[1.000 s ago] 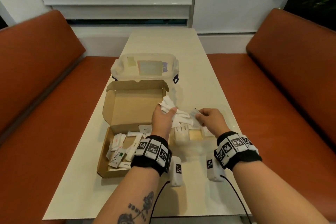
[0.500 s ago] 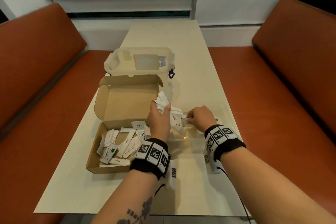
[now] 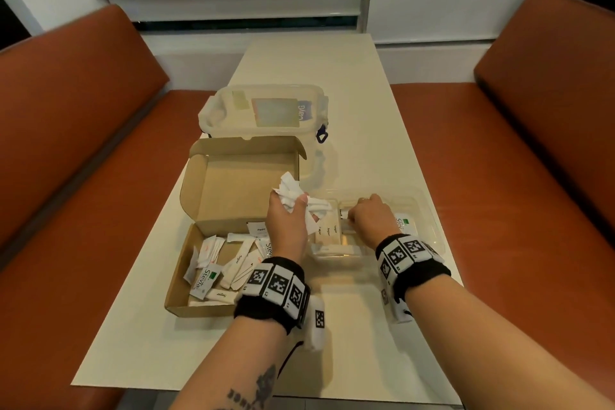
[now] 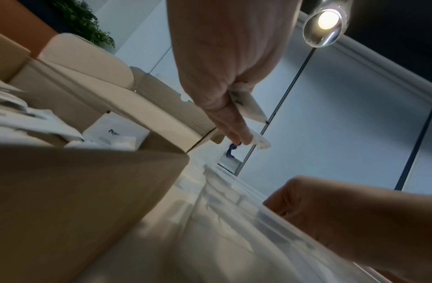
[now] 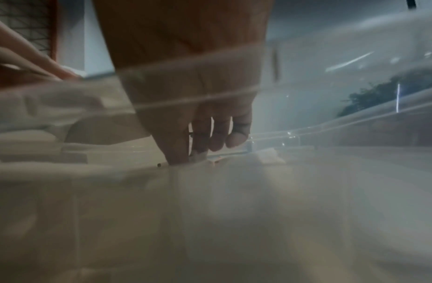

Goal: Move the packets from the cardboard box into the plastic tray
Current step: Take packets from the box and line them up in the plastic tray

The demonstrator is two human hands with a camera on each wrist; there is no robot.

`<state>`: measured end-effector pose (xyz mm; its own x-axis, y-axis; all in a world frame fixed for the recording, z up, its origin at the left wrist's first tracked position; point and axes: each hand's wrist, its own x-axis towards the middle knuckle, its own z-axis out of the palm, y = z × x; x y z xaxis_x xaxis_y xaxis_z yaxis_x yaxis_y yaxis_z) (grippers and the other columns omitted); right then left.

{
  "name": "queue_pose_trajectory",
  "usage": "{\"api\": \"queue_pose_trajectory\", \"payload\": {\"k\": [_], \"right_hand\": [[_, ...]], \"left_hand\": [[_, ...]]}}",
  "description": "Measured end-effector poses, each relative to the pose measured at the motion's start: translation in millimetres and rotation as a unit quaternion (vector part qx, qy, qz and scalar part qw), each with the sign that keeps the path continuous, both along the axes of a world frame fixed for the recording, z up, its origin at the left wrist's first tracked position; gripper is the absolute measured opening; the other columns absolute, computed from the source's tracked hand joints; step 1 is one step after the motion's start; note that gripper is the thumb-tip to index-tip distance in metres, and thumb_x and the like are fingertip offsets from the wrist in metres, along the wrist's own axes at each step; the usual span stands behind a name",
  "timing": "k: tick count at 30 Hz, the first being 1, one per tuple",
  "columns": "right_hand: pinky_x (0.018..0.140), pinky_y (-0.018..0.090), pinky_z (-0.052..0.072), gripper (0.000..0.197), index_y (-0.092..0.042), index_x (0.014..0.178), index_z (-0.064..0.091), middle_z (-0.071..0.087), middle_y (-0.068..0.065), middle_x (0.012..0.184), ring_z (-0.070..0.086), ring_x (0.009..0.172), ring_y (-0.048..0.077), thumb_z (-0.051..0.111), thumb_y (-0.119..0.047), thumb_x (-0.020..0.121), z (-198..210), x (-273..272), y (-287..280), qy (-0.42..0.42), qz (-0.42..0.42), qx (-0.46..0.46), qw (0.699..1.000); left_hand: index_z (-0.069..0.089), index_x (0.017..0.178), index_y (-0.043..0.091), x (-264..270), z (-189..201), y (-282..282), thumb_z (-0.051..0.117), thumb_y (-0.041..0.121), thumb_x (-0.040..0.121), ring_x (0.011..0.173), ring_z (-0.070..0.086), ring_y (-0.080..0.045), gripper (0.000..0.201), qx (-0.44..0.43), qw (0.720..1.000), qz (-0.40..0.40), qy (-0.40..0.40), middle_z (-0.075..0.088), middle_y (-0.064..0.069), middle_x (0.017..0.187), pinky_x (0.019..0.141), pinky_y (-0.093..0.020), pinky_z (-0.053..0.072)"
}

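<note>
Several packets [image 3: 301,206] bunched in left hand [image 3: 288,226] above plastic tray [image 3: 429,226]; more loose in cardboard box [image 3: 186,303]. Right hand [image 3: 369,220] down in tray, pinching one packet. Probably light, limp, slippery paper: best pinched mid-body, few at once.

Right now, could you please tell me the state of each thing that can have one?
cardboard box: lid open, packets inside.
plastic tray: open, partly filled with packets.
lidded plastic container: lid on.
left hand: grips a bunch of packets.
right hand: fingers curled down inside the tray, apparently pinching a packet.
</note>
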<state>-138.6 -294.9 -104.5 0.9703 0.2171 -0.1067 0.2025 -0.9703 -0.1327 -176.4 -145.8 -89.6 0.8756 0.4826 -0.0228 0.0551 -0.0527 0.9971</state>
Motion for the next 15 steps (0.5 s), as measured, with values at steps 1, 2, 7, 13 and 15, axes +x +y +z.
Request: {"api": "queue_pose_trajectory", "payload": {"k": [1,2,7,13,15], "right_hand": [[0.088,0.033,0.044,0.027,-0.011,0.106,0.066,0.060,0.008,0.111,0.045,0.113,0.027,0.043,-0.003,0.093,-0.1,0.4,0.1,0.001,0.001,-0.004,1.000],[0.088,0.033,0.044,0.028,-0.011,0.105,0.066,0.061,0.008,0.110,0.045,0.112,0.027,0.042,-0.003,0.093,-0.8,0.4,0.1,0.003,0.001,-0.003,1.000],[0.079,0.033,0.044,0.022,-0.012,0.105,0.062,0.066,0.010,0.100,0.049,0.104,0.025,0.046,-0.005,0.092,-4.8,-0.1,-2.1,-0.019,-0.018,0.061,0.998],[0.073,0.029,0.041,0.020,-0.013,0.099,0.069,0.062,0.007,0.100,0.049,0.102,0.025,0.050,-0.011,0.093,-10.0,-1.1,-4.4,-0.033,-0.017,0.074,0.997],[0.075,0.030,0.043,0.018,-0.014,0.102,0.067,0.060,0.006,0.103,0.049,0.103,0.024,0.052,-0.013,0.093,-10.9,-1.7,-4.5,-0.039,-0.017,0.079,0.996]], "left_hand": [[0.052,0.105,0.018,0.4,0.8,0.7,0.061,0.016,0.091,0.094,0.065,-0.021,0.017,-0.004,1.000,-0.001,-0.001,0.064,-0.001,0.100,0.071,-0.028,0.054],[0.053,0.106,0.016,0.5,1.5,1.2,0.061,0.016,0.091,0.095,0.065,-0.023,0.018,-0.009,1.000,-0.004,0.001,0.064,-0.003,0.102,0.076,-0.035,0.056],[0.053,0.107,0.015,-2.2,-1.5,2.8,0.060,0.016,0.091,0.090,0.063,-0.017,0.018,0.006,1.000,-0.010,-0.007,0.065,-0.004,0.105,0.072,-0.024,0.050],[0.053,0.103,0.016,-4.1,-3.4,4.4,0.061,0.016,0.090,0.087,0.062,-0.014,0.015,0.008,1.000,-0.014,-0.006,0.064,0.001,0.097,0.072,-0.023,0.046],[0.053,0.103,0.015,-3.9,-3.5,4.4,0.061,0.017,0.090,0.086,0.062,-0.014,0.016,0.015,1.000,-0.016,-0.004,0.063,0.001,0.096,0.071,-0.023,0.046]]}}
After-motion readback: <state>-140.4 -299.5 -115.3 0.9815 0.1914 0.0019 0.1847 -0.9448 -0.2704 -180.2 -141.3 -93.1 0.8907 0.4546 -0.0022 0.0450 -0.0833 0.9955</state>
